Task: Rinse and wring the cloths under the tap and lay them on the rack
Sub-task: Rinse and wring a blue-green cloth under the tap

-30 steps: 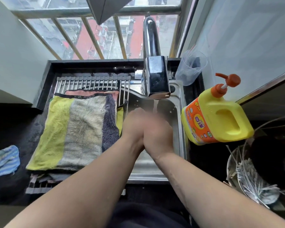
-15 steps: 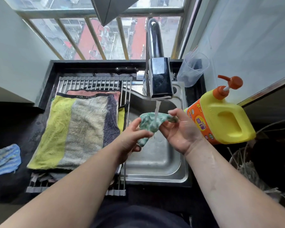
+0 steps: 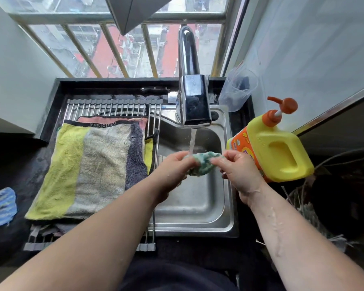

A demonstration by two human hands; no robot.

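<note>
A small green and white cloth (image 3: 202, 164) is bunched between my hands over the steel sink (image 3: 198, 204). My left hand (image 3: 174, 171) grips its left end and my right hand (image 3: 237, 166) pinches its right end. Water runs from the chrome tap (image 3: 192, 101) onto the cloth. On the roll-up rack (image 3: 114, 107) left of the sink lies a striped towel (image 3: 93, 169) in yellow, beige and dark grey, over a pink cloth (image 3: 105, 119). A blue striped cloth (image 3: 0, 206) lies on the dark counter at far left.
A yellow and orange detergent jug (image 3: 275, 152) with a pump stands right of the sink, close to my right hand. Behind it is a clear plastic cup (image 3: 237, 89). A round basket with brushes (image 3: 309, 208) sits at the lower right. A barred window is behind the tap.
My hands, first pressed together low in the sink, rose with the cloth under the stream. In the last half second they drew closer and bunched it tighter.
</note>
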